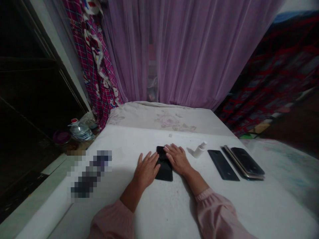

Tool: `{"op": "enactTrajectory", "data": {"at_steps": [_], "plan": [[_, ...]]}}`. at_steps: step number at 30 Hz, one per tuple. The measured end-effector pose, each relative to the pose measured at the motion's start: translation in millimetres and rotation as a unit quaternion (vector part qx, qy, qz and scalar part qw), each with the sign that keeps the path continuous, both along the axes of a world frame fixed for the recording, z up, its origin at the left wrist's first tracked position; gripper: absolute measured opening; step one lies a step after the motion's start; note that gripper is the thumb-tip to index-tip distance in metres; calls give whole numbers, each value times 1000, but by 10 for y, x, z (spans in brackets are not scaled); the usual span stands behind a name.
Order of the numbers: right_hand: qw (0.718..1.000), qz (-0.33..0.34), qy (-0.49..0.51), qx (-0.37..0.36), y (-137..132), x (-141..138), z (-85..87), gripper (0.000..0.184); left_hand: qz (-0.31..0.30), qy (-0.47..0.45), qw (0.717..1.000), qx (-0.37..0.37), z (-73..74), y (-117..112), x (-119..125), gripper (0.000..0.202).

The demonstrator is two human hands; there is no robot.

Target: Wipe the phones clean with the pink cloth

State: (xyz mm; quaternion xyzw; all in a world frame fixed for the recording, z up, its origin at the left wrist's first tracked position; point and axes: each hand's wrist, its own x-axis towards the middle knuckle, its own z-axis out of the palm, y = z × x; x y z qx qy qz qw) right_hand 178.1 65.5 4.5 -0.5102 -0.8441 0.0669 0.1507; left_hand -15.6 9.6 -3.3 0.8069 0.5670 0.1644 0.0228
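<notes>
A black smartphone (164, 173) lies flat on the white-covered table in front of me, its dark glossy face up. My left hand (146, 170) rests at the phone's left side, fingers stretched forward and apart, with the thumb and fingertips at its edge. Over the upper right of the phone lies my right hand (177, 158), palm down with fingers extended, the fingertips reaching onto its top part. Something small and pale shows by the right fingertips, too small to name. Both hands partly cover the phone.
Right of my hands stand a small white spray bottle (199, 150), a dark flat phone-shaped panel (223, 165) and a stack of phones (247, 162). A pixelated dark object (91, 174) lies at left. Purple curtains (199, 49) hang behind the table; a water jug (81, 130) stands beyond its left edge.
</notes>
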Motion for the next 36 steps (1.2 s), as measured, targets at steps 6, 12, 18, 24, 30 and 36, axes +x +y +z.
{"op": "enactTrajectory", "data": {"at_steps": [6, 12, 18, 24, 30, 36], "plan": [[999, 43, -4, -8, 162, -132, -4, 44, -4, 3, 1000, 4, 0, -3, -7, 42], [1000, 18, -15, -8, 141, -26, -5, 42, 5, 3, 1000, 13, 12, -13, 15, 41], [1000, 7, -22, -14, 114, 58, 15, 42, 0, 1, 1000, -12, 60, -21, 29, 41], [999, 18, -32, -5, 156, -125, 45, 42, 6, 7, 1000, -15, 84, -25, 39, 42], [999, -18, -46, -6, 95, 77, 34, 43, 14, 15, 1000, 0, 57, -28, 50, 41], [999, -14, -34, 13, -118, 205, 6, 46, 11, 7, 1000, 14, 62, -55, 61, 40]]}}
